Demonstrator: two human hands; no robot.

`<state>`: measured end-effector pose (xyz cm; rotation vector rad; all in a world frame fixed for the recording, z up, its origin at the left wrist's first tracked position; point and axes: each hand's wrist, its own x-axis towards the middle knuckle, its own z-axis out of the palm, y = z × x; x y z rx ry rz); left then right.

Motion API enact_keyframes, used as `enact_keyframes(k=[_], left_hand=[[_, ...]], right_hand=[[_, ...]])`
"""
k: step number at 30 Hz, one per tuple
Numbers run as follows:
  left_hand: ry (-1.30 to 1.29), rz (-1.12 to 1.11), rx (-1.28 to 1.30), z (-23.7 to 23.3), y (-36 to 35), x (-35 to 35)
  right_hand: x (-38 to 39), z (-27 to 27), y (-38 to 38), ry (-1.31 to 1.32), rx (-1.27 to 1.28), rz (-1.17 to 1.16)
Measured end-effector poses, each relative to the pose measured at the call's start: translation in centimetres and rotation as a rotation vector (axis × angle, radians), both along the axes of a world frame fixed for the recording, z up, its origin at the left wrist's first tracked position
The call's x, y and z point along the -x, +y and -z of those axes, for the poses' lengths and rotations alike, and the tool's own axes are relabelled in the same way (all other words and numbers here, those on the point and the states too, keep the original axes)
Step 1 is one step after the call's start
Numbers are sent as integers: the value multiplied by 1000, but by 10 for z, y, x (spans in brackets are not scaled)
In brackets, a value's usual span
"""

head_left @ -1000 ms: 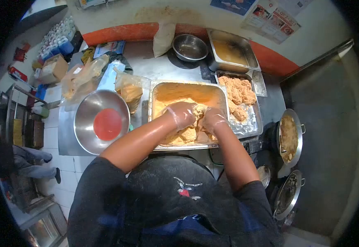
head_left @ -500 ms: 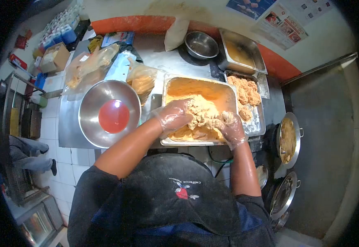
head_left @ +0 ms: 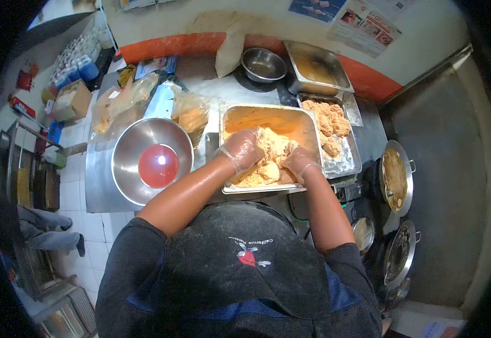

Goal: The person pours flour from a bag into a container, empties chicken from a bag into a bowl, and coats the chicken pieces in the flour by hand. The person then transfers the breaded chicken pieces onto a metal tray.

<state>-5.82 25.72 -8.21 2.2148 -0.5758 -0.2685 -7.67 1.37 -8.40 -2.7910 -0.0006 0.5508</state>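
A deep rectangular steel pan (head_left: 320, 138) of orange-tinted flour sits in front of me, and both my hands are inside it. My left hand (head_left: 242, 149), in a clear plastic glove, curls around the left side of a clump of flour-coated chicken pieces (head_left: 273, 145). From the right, my right hand (head_left: 300, 162), gloved too, grips the same clump; its fingertips are partly hidden by the coating. One rounded coated piece lies below the clump, towards the pan's near edge. Beside the pan on the right, a steel tray (head_left: 344, 163) carries several breaded chicken pieces (head_left: 327, 121).
A steel bowl (head_left: 124, 152) with red liquid stands left of the pan. Behind are plastic bags (head_left: 192, 112), a smaller metal bowl (head_left: 263, 65) and a deep steel container (head_left: 318, 67). Pans of oil (head_left: 396, 180) stand at right. Another person's legs (head_left: 54, 228) show at far left.
My right hand has moved inward, closer to my left, pressing the clump between them. A rounded coated piece now shows below it. The whole view has shifted slightly.
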Motion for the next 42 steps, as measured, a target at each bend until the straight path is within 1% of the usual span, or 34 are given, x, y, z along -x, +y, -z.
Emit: enact_keyframes(k=[1,2,3,5,6,7,9,10,11,13,14,16,17,19,20,21,22,23,24,25,26,27,28,29,30,31,32,33,35,37,39,40,41,42], left_hand=[[-22,-81,64,3,-3,0],[-45,-163,129,5,-5,0],[-55,-158,128,8,-8,0],[-254,-207,145,15,-16,0],[-130,-115,180,28,-23,-9],[-132,-118,182,31,-25,-11],[-13,142,55,32,-28,-12],[16,140,-65,29,-29,-12],[18,140,-63,28,-27,-13],[107,181,-61,34,-21,-17],[110,179,-58,40,-21,-22],[150,203,15,55,-21,-35],[151,203,15,61,-21,-40],[87,184,38,67,-22,-46],[124,115,-73,53,-20,-40],[124,115,-72,32,-16,-31],[79,104,-236,7,-13,-18],[35,92,-400,-8,-10,-6],[-116,100,-391,-9,-2,5],[-115,100,-388,-11,6,11],[-157,55,-361,-13,13,15],[-194,7,-331,-11,19,17],[-249,-1,-356,0,22,15],[-241,-11,-349,11,24,16],[-326,-53,-271,15,25,22],[-409,-96,-196,18,25,29],[-281,-135,-197,16,23,32],[-272,-149,-198,16,23,33],[-283,-325,-1,17,22,36],[-324,-403,-38,34,17,40],[-372,-470,-82,46,14,43],[-344,-470,-61,48,13,41],[-319,-474,-37,48,13,36],[-298,-413,26,47,15,32]], right_hand=[[-2,4,1,-30,-61,61],[-2,7,0,-39,-64,66],[-3,6,4,-77,-81,103],[-11,10,3,-119,-99,138],[-21,27,-6,-138,-137,130],[-25,30,-9,-155,-174,121],[-26,32,-17,-127,-206,152],[-25,29,-18,-100,-240,186],[-26,40,-23,-98,-238,186],[-35,88,-39,-146,-361,288],[-37,98,-37,-142,-359,286],[-38,109,-24,-109,-936,264],[-42,108,-23,-108,-935,263],[-50,83,-15,49,-701,89],[-48,60,-6,49,-700,89],[-44,29,8,85,-554,26],[-41,12,19,120,-406,-37],[-40,9,28,121,-404,-36],[-37,10,36,74,-451,-82],[-35,13,38,27,-498,-129],[-36,31,32,-299,-389,-450],[-36,45,28,-290,-384,-454],[-36,53,27,-60,-801,-28],[-37,61,23,185,-1179,424],[-33,45,25,198,-1167,417],[-26,10,31,-30,-853,148],[-24,-10,33,-247,-531,-119],[-28,-10,27,-235,-531,-132],[-39,-12,12,-293,-469,-265],[-46,-3,-9,-315,-535,-309],[-56,9,-30,-219,-191,-472],[-48,-18,-27,-204,-205,-498],[-48,-26,-28,-211,-209,-513],[-48,-31,-30,-296,-127,-575]])
